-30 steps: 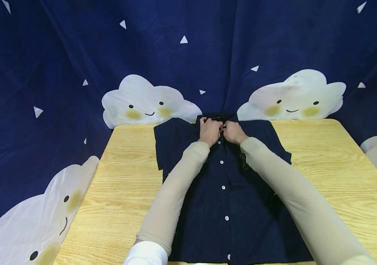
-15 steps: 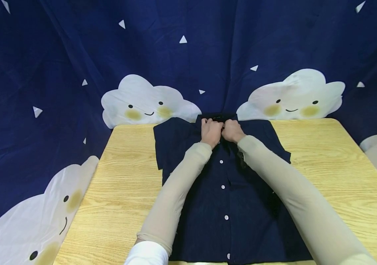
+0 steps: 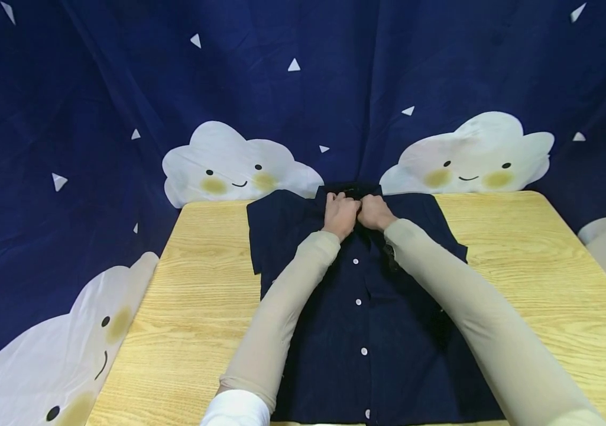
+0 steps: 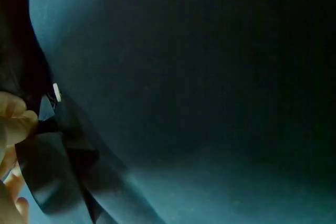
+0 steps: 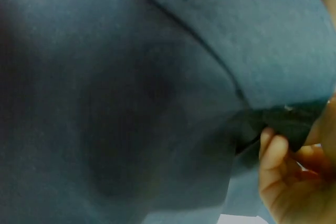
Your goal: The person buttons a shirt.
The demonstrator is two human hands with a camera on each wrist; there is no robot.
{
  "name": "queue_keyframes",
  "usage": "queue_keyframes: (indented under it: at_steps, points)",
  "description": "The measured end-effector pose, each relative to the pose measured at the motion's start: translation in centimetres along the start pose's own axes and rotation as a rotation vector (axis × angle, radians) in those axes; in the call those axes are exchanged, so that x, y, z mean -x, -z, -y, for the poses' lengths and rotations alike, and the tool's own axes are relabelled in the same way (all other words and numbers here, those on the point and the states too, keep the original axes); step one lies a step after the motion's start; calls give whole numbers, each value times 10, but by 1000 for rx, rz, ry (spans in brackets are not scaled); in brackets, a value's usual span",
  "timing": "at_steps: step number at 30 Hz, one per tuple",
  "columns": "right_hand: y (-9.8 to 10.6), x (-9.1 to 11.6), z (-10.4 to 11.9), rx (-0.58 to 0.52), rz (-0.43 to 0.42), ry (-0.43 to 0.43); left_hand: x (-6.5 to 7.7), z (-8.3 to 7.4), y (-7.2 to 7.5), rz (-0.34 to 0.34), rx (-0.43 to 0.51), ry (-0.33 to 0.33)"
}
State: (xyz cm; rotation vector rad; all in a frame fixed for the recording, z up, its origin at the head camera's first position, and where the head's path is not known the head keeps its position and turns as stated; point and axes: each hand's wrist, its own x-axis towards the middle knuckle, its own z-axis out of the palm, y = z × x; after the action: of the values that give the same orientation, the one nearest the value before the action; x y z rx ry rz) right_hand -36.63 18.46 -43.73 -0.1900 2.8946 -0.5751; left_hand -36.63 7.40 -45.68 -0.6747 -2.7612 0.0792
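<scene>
A dark navy short-sleeved shirt lies front up, collar at the far end, with white buttons down its middle. At the neck, my left hand and right hand meet over the front opening, curled fingers almost touching. The left hand grips the front edge just below the collar; the right hand pinches the cloth beside it. In the left wrist view, fingers hold a folded strip of cloth near a white button. The right wrist view shows fingers pinching a dark cloth edge.
Beneath the shirt is a light wood-grain table. A dark blue curtain with white clouds and triangles hangs behind and beside it. My beige-sleeved forearms reach across the shirt.
Both hands stay at the neck opening. My left hand has shifted slightly right, and it now covers the upper button that showed earlier. The rest of the shirt lies as before.
</scene>
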Motion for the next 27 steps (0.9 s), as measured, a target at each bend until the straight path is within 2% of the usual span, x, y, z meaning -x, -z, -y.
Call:
queue_keyframes:
  at_steps: [7, 13, 22, 27]
  points:
    - [5, 0, -3, 67, 13, 114, -1, 1, 0, 19, 79, 32]
    - [4, -1, -7, 43, 33, 175, -3, 2, 2, 44, 127, -14]
    - [3, 0, -11, -58, -11, 132, -3, 2, 7, 48, 112, -5]
    - [2, 2, -13, -93, -62, 125, -1, 3, 7, 50, 192, -3]
